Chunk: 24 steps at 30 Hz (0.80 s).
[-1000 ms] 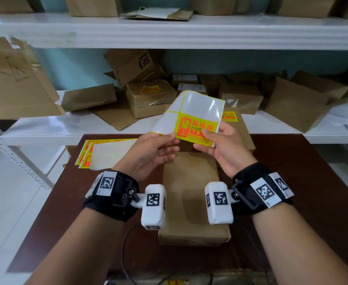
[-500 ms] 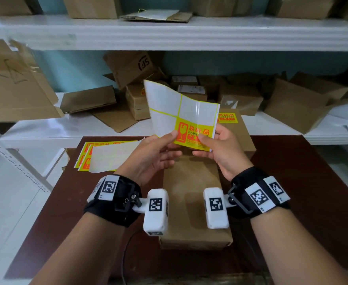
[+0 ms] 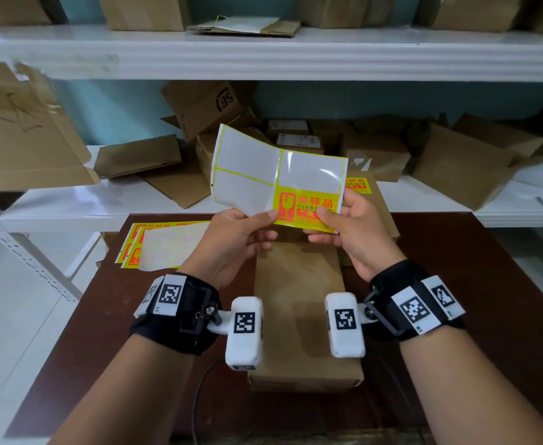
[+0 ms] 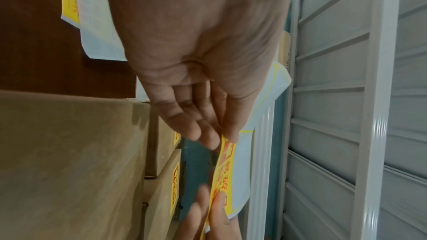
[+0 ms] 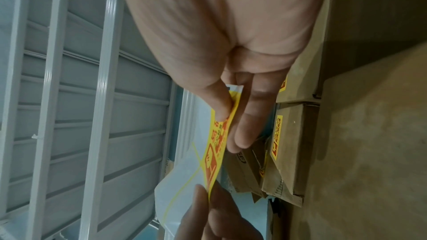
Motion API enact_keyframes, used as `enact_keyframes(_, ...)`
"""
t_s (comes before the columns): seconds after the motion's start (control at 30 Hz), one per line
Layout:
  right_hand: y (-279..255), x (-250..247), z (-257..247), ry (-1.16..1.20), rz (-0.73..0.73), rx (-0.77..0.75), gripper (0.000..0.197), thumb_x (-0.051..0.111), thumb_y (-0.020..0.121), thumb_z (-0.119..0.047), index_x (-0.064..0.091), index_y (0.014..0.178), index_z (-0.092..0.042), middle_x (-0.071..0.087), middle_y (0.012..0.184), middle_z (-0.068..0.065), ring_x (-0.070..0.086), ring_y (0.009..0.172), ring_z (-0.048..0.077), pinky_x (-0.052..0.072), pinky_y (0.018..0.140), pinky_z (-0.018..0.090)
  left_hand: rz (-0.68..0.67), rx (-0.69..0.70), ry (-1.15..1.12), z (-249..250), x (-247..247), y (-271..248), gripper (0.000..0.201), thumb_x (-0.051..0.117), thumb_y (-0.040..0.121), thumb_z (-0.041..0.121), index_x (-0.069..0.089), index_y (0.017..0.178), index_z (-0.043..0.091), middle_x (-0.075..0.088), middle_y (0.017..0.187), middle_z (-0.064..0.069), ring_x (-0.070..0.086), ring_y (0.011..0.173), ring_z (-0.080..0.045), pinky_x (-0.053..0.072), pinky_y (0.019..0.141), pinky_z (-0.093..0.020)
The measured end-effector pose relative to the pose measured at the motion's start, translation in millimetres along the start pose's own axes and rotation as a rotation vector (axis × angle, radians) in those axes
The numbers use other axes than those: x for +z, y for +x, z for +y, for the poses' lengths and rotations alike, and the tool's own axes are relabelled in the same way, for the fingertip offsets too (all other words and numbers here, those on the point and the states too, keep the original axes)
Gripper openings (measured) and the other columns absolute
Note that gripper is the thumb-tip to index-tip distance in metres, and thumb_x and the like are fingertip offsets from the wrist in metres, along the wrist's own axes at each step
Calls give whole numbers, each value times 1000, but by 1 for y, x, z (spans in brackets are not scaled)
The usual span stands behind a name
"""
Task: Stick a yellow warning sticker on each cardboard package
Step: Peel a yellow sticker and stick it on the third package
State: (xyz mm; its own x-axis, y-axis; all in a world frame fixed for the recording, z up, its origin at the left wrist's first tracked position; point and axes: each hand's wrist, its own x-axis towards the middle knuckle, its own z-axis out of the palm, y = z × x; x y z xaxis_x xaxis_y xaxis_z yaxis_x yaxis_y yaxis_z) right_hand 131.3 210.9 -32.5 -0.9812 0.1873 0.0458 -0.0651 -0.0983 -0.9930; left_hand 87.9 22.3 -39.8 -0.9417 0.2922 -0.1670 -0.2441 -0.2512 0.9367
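Sticker sheet [image 3: 278, 175]: held above the tabletop [image 3: 475, 284]; left hand [image 3: 231, 242] fingers pinch its bottom edge, right hand [image 3: 357, 232] fingers pinch its last yellow sticker [image 3: 307, 208]. Cardboard package [image 3: 299, 316]: flat on tabletop, directly below both hands

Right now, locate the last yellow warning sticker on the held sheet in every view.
Head: yellow warning sticker at centre, the sheet's lower right cell, pinched from both sides.
Left wrist: lower centre, edge-on.
Right wrist: centre, edge-on.
Shared landmark: stickered cardboard package behind it.
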Motion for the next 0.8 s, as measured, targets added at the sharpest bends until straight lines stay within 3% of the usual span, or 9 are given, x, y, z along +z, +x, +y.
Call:
enact_keyframes(0.17, 3, -4, 0, -76, 52, 13, 32, 63, 99, -12, 58, 130, -16, 76, 99, 7, 69, 54, 15, 53, 46, 23, -52, -12, -48, 1, 1, -1, 12, 70, 88, 8, 65, 98, 9, 67, 82, -3, 66, 63, -11, 53, 53, -21)
enact_keyframes(0.43, 5, -7, -1, -196, 106, 5, 27, 65, 98, -19, 62, 125, -17, 76, 96, 2, 53, 43, 8, 41, 42, 21, -173, -68, -15, 8, -7, -5, 19, 70, 85, 10, 64, 103, 6, 70, 85, -2, 70, 72, -15, 57, 57, -25)
enact_keyframes(0.53, 5, -7, -3, -176, 114, 5, 26, 66, 98, -20, 62, 123, -17, 76, 92, 0, 56, 46, 8, 43, 43, 21, -143, -67, 1, 7, -6, -3, 14, 69, 88, 10, 65, 101, 6, 69, 82, -2, 67, 67, -12, 56, 56, -24)
enact_keyframes(0.67, 5, -10, -5, -132, 161, 18, 34, 69, 95, -19, 56, 126, -22, 75, 104, -1, 58, 46, 9, 44, 43, 22, -59, -46, -7, 3, -5, 0, 7, 69, 91, 14, 65, 94, 9, 67, 77, -1, 63, 64, -11, 55, 57, -23)
enact_keyframes(0.8, 6, -19, -8, -157, 233, 22, 32, 71, 94, -20, 60, 124, -21, 72, 111, -3, 57, 48, 8, 45, 43, 20, 7, -37, -30, 3, -8, 2, 11, 70, 91, 15, 64, 97, 8, 69, 83, -4, 65, 65, -11, 55, 57, -23)
